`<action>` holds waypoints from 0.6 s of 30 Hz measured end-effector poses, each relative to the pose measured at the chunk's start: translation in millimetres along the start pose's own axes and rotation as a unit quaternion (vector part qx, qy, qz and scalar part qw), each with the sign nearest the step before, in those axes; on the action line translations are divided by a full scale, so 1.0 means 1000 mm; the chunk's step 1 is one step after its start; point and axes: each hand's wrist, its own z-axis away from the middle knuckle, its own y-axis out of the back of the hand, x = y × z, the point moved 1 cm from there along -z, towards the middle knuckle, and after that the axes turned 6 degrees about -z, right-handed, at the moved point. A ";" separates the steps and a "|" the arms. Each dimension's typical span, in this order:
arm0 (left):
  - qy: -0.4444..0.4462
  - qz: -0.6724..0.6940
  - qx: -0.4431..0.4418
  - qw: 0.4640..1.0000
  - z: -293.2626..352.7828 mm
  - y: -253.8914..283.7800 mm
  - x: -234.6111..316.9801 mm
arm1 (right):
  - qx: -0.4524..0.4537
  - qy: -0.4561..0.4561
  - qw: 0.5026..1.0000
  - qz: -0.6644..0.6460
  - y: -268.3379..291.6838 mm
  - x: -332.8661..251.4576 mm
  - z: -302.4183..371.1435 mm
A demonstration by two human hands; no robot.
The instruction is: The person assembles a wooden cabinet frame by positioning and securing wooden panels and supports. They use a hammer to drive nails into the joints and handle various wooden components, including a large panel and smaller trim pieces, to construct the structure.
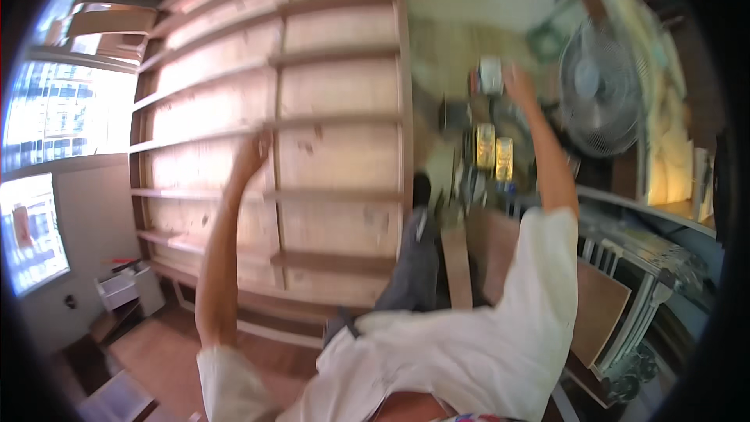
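Observation:
A large wooden shelf frame [337,122], with crossing slats over pale panels, fills the middle and left. My left hand [261,148] is at the frame's central divider, where a cross slat meets it. Its fingers are blurred, so their grip does not show clearly. Farther right, my right arm stretches out over the floor. At its end my right hand [516,83] is right beside a small white-topped container [491,76], perhaps touching it. Motion blur smears those fingers too. Below the container are two yellow packs [485,146] among small dark items.
A round fan [600,86] stands to the right of my right arm. Metal racks and brown boards [601,305] lie at the lower right. Bright windows [70,113] and a small white box [119,287] are at the left. My trousered leg [414,262] is beside the frame's right edge.

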 end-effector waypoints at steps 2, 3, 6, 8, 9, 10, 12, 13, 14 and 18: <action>0.071 0.128 0.007 0.989 -0.083 -0.029 0.105 | -0.042 -0.036 0.993 -0.103 -0.080 0.035 0.049; 0.051 0.134 0.008 0.990 -0.096 -0.055 0.090 | -0.033 -0.008 0.985 -0.171 -0.102 0.012 0.027; -0.112 -0.093 -0.298 0.943 -0.133 -0.139 0.181 | 0.030 0.126 0.977 -0.171 -0.132 0.058 0.107; -0.016 0.093 -0.274 0.957 -0.062 -0.162 0.162 | -0.248 -0.168 0.927 -0.226 -0.149 0.035 0.218; -0.002 0.107 -0.344 0.933 -0.038 -0.169 0.154 | -0.310 -0.153 0.928 -0.137 -0.145 0.035 0.265; 0.031 0.144 -0.348 0.926 -0.040 -0.173 0.162 | -0.317 -0.194 0.912 -0.173 -0.149 0.079 0.333; 0.106 0.161 -0.332 0.923 -0.030 -0.162 0.157 | -0.220 -0.282 0.887 -0.293 -0.144 0.109 0.442; 0.135 0.152 -0.309 0.929 -0.027 -0.152 0.150 | -0.275 -0.389 0.835 -0.274 -0.143 0.126 0.486; 0.192 0.139 -0.269 0.934 -0.007 -0.127 0.136 | -0.297 -0.456 0.761 -0.353 -0.116 0.092 0.490; 0.273 0.122 -0.116 0.947 0.050 -0.087 0.055 | -0.408 -0.567 0.643 -0.315 -0.053 0.083 0.505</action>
